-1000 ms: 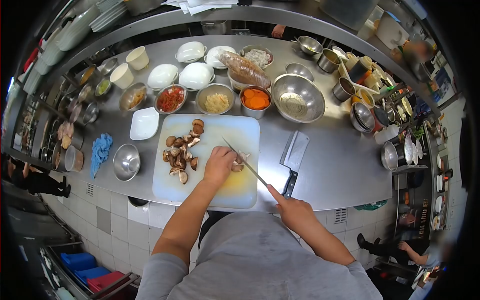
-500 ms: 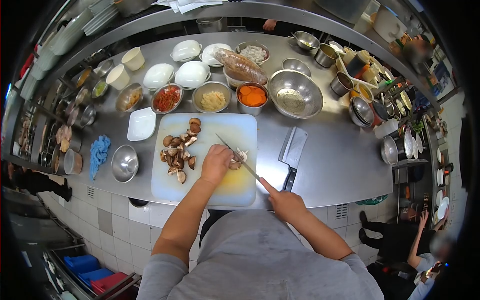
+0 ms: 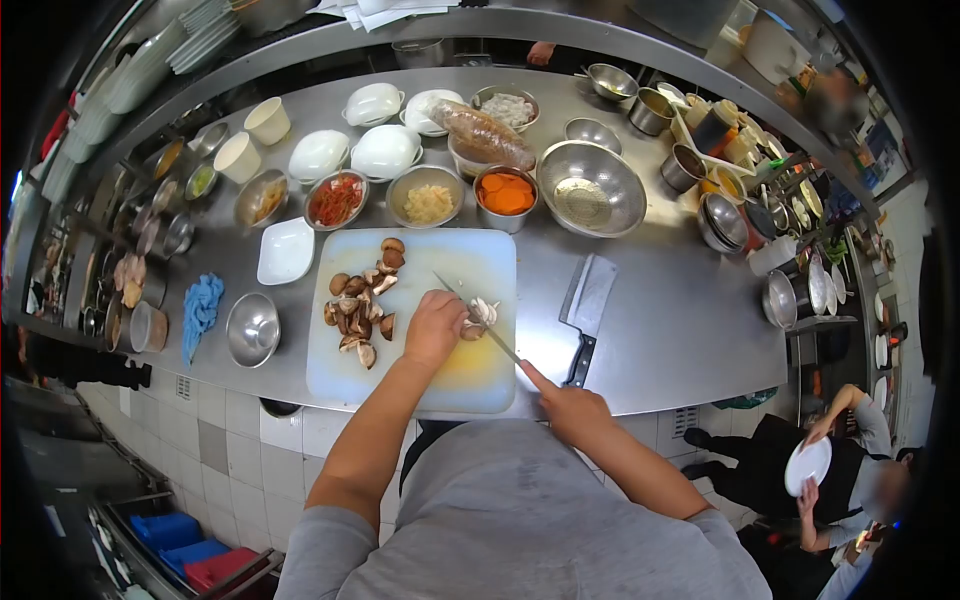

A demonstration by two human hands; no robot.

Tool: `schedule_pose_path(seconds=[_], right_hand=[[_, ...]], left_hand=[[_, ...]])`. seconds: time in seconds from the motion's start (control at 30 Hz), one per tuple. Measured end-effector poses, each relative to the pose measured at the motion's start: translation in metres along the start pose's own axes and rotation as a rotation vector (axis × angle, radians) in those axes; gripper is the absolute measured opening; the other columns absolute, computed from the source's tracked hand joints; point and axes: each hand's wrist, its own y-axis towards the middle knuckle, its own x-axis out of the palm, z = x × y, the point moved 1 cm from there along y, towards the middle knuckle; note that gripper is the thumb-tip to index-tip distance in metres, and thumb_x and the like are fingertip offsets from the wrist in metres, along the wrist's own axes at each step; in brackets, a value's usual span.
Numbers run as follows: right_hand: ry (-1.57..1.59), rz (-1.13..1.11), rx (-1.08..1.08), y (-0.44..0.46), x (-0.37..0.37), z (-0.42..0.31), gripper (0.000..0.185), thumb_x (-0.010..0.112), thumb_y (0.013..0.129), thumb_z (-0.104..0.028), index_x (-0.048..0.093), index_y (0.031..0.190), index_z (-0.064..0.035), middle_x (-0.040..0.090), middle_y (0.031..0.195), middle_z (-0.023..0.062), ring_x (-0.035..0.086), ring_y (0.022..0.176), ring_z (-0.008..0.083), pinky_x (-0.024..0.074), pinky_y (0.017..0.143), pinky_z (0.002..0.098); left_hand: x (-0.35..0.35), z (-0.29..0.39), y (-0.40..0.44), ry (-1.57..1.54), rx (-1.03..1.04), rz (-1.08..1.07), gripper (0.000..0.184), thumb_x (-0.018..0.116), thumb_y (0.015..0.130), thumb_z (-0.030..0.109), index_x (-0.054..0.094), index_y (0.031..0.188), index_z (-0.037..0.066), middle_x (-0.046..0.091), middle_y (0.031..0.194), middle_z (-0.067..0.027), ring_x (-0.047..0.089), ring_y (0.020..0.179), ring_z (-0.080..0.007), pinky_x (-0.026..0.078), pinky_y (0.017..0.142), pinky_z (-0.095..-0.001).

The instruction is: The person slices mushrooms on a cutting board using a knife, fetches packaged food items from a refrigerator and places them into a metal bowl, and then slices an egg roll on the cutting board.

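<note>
On a white cutting board [image 3: 410, 390], my left hand [image 3: 436, 326] is closed over a brown mushroom [image 3: 469, 331], its fingertips curled beside the blade. My right hand [image 3: 572, 410] grips the handle of a kitchen knife [image 3: 504, 346], whose blade slants up and left across the mushroom. Pale mushroom slices [image 3: 485, 310] lie just right of the blade. Left of my left hand is a pile of cut mushroom pieces [image 3: 354, 306], brown caps with pale insides. A cleaver [image 3: 592, 290] rests flat on the steel table, right of the board.
Behind the board stand bowls of red strips [image 3: 337, 200], chopped pale pieces [image 3: 428, 204] and orange carrot slices [image 3: 506, 194], plus a colander [image 3: 592, 190]. A square white dish [image 3: 286, 252], steel bowl [image 3: 253, 330] and blue cloth [image 3: 202, 305] lie left. A person at right holds a white plate [image 3: 808, 467].
My hands and the knife stay almost in place over the mushroom. At the right, the person's arms have come down and now hold a white plate in front of the body.
</note>
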Motion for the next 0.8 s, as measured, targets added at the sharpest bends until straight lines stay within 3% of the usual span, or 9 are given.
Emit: schedule_pose_path(seconds=[0.17,0.27,0.37,0.53,0.63,0.73,0.8], right_hand=[[0.036,0.010,0.040,0.008,0.000,-0.001,0.077,0.055,0.112,-0.028,0.014,0.175,-0.0462,0.077,0.094,0.0197,0.076,0.080,0.0382,0.0614,0.075,0.0524],[0.113,0.006,0.008,0.008,0.001,0.004,0.078,0.055,0.112,-0.029,0.013,0.175,-0.0462,0.076,0.096,0.0210,0.077,0.084,0.0385,0.0615,0.077,0.0531],[0.096,0.001,0.022,0.004,-0.007,-0.005,0.079,0.059,0.112,-0.029,0.014,0.175,-0.0428,0.077,0.099,0.0217,0.076,0.087,0.0406,0.0605,0.079,0.0555],[-0.030,0.060,0.051,-0.004,-0.028,-0.018,0.078,0.057,0.112,-0.031,0.014,0.176,-0.0411,0.076,0.095,0.0193,0.077,0.081,0.0366,0.0626,0.075,0.0525],[-0.085,0.046,0.037,-0.005,-0.038,-0.019,0.077,0.058,0.112,-0.031,0.015,0.176,-0.0395,0.076,0.093,0.0194,0.077,0.079,0.0359,0.0629,0.074,0.0517],[-0.054,0.036,0.061,-0.003,-0.037,-0.018,0.078,0.060,0.111,-0.030,0.017,0.175,-0.0433,0.076,0.093,0.0184,0.076,0.082,0.0384,0.0619,0.078,0.0530],[-0.032,0.034,0.066,0.000,-0.032,-0.014,0.077,0.060,0.111,-0.030,0.019,0.175,-0.0431,0.077,0.094,0.0185,0.076,0.083,0.0385,0.0617,0.079,0.0530]], left_hand=[[-0.013,0.006,0.005,-0.008,-0.020,-0.041,0.013,0.078,0.089,0.004,0.075,0.102,0.005,0.071,0.116,-0.0118,0.065,0.116,-0.0368,0.055,0.101,-0.0461],[-0.027,-0.005,0.001,-0.254,-0.143,-0.065,0.012,0.078,0.091,0.004,0.074,0.102,0.003,0.070,0.119,-0.0140,0.064,0.117,-0.0381,0.055,0.101,-0.0454],[-0.032,-0.018,-0.003,-0.191,-0.135,-0.076,0.023,0.079,0.094,0.002,0.070,0.115,0.002,0.068,0.128,-0.0150,0.066,0.116,-0.0386,0.057,0.098,-0.0425],[-0.025,-0.024,0.001,-0.008,0.070,-0.087,0.032,0.077,0.094,0.005,0.069,0.124,0.008,0.069,0.118,-0.0135,0.065,0.117,-0.0374,0.055,0.099,-0.0449],[-0.023,-0.024,0.010,-0.016,-0.050,-0.140,0.029,0.078,0.093,0.007,0.072,0.121,0.010,0.069,0.120,-0.0123,0.065,0.118,-0.0369,0.055,0.098,-0.0446],[-0.027,-0.025,0.018,-0.021,-0.057,-0.257,0.024,0.078,0.092,0.007,0.073,0.116,0.011,0.068,0.126,-0.0107,0.064,0.120,-0.0365,0.055,0.100,-0.0443],[-0.030,-0.023,0.020,-0.008,-0.023,-0.215,0.024,0.078,0.092,0.007,0.073,0.116,0.011,0.068,0.128,-0.0097,0.064,0.121,-0.0362,0.055,0.102,-0.0438]])
